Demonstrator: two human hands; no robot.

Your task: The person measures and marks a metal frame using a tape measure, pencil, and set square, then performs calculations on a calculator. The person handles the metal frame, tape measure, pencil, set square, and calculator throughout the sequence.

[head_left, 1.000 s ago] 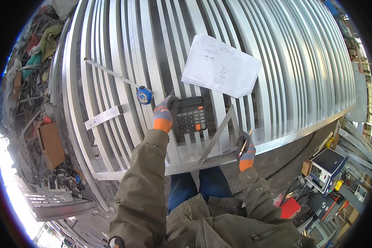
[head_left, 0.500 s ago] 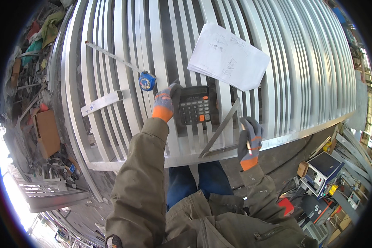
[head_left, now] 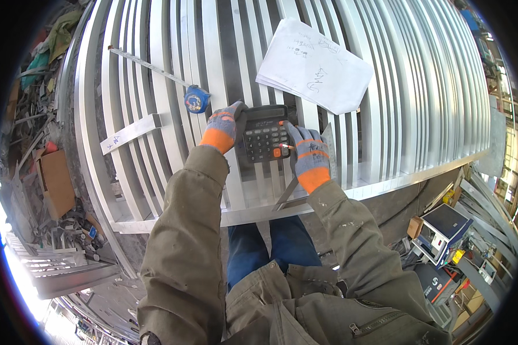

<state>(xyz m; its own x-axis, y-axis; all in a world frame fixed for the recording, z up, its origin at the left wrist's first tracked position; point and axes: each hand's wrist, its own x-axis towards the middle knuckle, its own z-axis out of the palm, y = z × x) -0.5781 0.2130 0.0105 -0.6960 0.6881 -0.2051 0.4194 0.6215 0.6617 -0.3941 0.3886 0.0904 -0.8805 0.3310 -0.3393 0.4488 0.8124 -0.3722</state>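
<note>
My left hand, in a grey and orange glove, grips the left edge of a black calculator with orange and grey keys. My right hand, gloved alike, reaches over the calculator's right side, a fingertip at its upper right keys. A thin white pen-like stick is held in its curled fingers. Under and beside that hand lies a metal set square, partly covered. A blue tape measure with its blade drawn out rests left of the calculator.
Long silver metal bars lie side by side beneath everything. Marked paper sheets rest on them beyond my right hand. A short bar offcut with writing lies at left. A cardboard box and scrap stand farther left; a blue-topped machine is at lower right.
My right hand has moved up and left from the set square to the calculator's keys, carrying the stick. My left hand stays at the calculator. The whole view has shifted slightly.
</note>
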